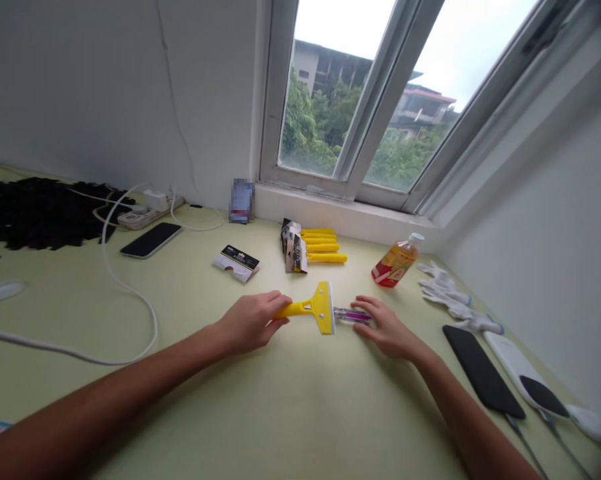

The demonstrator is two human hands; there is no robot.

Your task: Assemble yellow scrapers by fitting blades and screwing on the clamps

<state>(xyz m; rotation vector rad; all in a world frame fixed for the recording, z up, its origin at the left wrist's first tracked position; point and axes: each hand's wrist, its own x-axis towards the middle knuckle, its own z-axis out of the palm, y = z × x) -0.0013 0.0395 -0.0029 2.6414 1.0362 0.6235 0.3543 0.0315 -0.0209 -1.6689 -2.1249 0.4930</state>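
My left hand (254, 320) grips the handle of a yellow scraper (323, 308), whose wide head points right and has a pale strip along its edge. My right hand (387, 328) has thumb and fingers around a slim clear-and-purple object (353, 315); its exact kind is hard to make out. The left end of this object meets or nearly meets the scraper's edge. Beyond the hands, several yellow-handled scrapers (323, 247) lie together with their heads in card sleeves. A loose card sleeve (236, 263) lies to their left.
A bottle of orange-red drink (396, 260) stands at back right, beside white gloves (450, 297). Phones (483, 370) with cables line the right side. On the left are another phone (151, 240), a power strip (147, 212), a white cable (147, 307) and a black pile (45, 210).
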